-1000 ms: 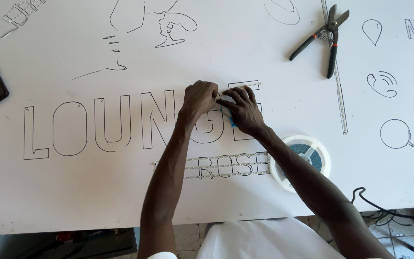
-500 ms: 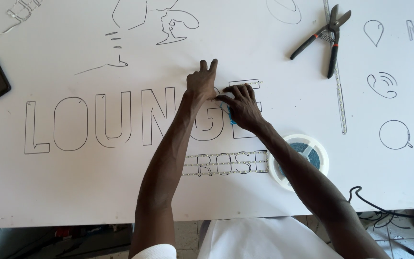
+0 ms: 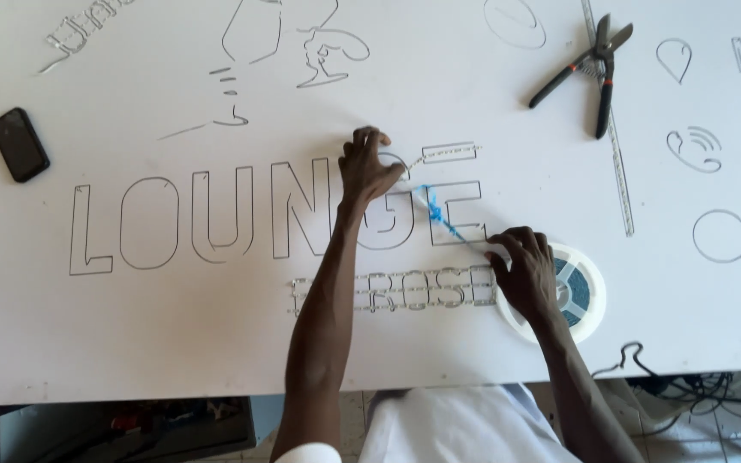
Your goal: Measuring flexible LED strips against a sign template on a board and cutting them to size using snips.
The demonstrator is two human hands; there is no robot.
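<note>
Basically left hand presses curled fingers on the LED strip in the letter groove, anchoring it; right hand pinches the blue backing film, taut between them, spool just beside.

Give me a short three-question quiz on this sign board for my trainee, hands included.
1. True or false: the snips lie at the board's upper right, away from both hands.
2. What does the right hand rest beside? A) the white strip reel B) the black phone C) the snips
3. Which hand presses the strip onto the outlined letters of the white board?

Key: 1 true. 2 A. 3 the left hand, with a blue backing strip running from it towards the right hand.
</note>
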